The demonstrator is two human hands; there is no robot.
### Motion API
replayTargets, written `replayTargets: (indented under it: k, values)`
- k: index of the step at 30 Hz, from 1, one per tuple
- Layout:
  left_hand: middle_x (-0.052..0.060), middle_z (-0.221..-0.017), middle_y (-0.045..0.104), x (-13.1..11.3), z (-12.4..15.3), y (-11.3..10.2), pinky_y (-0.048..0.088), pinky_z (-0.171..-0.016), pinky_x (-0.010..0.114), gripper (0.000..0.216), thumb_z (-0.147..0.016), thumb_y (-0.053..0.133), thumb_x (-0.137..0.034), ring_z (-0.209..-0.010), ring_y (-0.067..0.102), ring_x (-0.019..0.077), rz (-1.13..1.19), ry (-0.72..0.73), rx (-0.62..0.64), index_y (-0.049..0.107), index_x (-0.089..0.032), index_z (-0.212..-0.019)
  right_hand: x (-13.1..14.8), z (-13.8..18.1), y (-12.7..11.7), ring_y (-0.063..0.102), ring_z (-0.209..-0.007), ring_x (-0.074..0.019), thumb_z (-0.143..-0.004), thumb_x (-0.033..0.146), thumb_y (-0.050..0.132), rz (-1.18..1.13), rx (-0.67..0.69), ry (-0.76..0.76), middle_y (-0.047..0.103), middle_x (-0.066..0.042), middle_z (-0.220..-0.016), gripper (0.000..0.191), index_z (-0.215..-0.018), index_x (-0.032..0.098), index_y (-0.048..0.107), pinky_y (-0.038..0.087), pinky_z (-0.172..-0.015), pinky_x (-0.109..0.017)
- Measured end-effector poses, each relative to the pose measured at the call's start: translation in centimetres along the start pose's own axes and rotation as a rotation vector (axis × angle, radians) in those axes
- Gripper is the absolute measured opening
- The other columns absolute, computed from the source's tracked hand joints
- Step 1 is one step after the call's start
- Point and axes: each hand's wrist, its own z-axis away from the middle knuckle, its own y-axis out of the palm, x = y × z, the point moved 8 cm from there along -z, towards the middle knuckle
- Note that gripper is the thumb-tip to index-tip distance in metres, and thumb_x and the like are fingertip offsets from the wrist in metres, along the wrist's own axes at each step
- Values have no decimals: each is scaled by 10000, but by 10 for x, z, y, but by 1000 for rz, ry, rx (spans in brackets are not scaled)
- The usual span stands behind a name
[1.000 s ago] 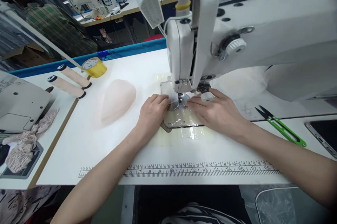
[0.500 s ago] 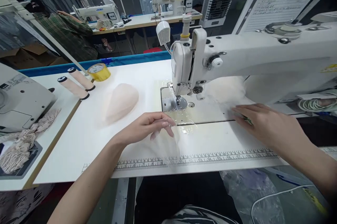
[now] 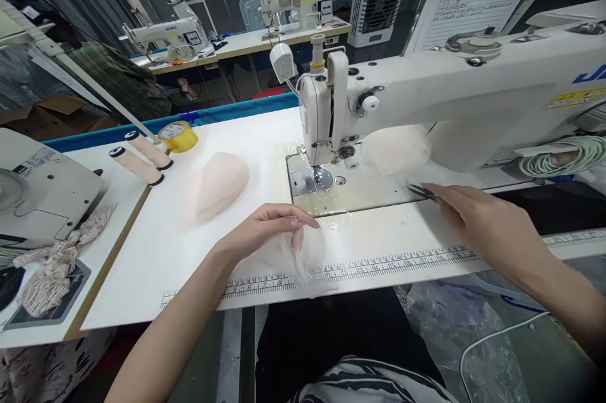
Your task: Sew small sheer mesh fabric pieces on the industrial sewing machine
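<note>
My left hand (image 3: 265, 230) is in front of the needle plate (image 3: 303, 180), thumb and fingers closed on a piece of sheer white fabric (image 3: 311, 252) that hangs over the table's printed ruler. In my right hand (image 3: 483, 220) is a pair of dark thread snips (image 3: 421, 192), their tips pointing left over the machine bed. The white sewing machine (image 3: 324, 106) has its needle area just beyond my left fingers. A peach moulded cup-shaped piece (image 3: 223, 183) lies left of the needle. Another pale peach piece (image 3: 398, 149) rests under the machine arm.
Two peach thread cones (image 3: 136, 165) and a yellow tape roll (image 3: 177, 136) are at the table's back left. A second machine (image 3: 42, 188) with beige lace (image 3: 47, 286) stands at left. Coiled pale green cord (image 3: 552, 158) sits at right. A person in a checked shirt (image 3: 108, 78) is behind.
The snips have come into clear view, blades pointing left, as my right hand turned. My left hand keeps hold of the sheer fabric, its fingers drawn closer together. The camera view has shifted slightly.
</note>
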Motion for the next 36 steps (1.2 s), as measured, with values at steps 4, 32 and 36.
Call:
replayTargets:
  k: [4,32,36]
  values:
    - [22,-772,668,1,0,-5,441,-795,242,163,-884,618,-238,-707,587,122,106,5,-47,748,-210,-979,49,-12,-2,617,-721,-202,-974,411,417,-840,128,130,678,-79,-1049,356,-1204,255,640,488,-587,-320]
    - [-12,-591,564,21,-2,6,321,-445,168,232,-762,772,-347,-488,437,57,-106,-264,-67,698,-127,-756,151,-45,29,538,-668,-142,-807,423,704,-1341,379,107,655,-4,-718,262,-733,173,682,398,-613,-267]
    - [-14,-567,551,23,-2,7,301,-418,171,220,-792,745,-350,-467,419,54,-92,-276,-31,726,-131,-799,136,-53,25,560,-694,-154,-850,397,658,-1202,296,71,644,0,-734,237,-751,182,670,407,-621,-271]
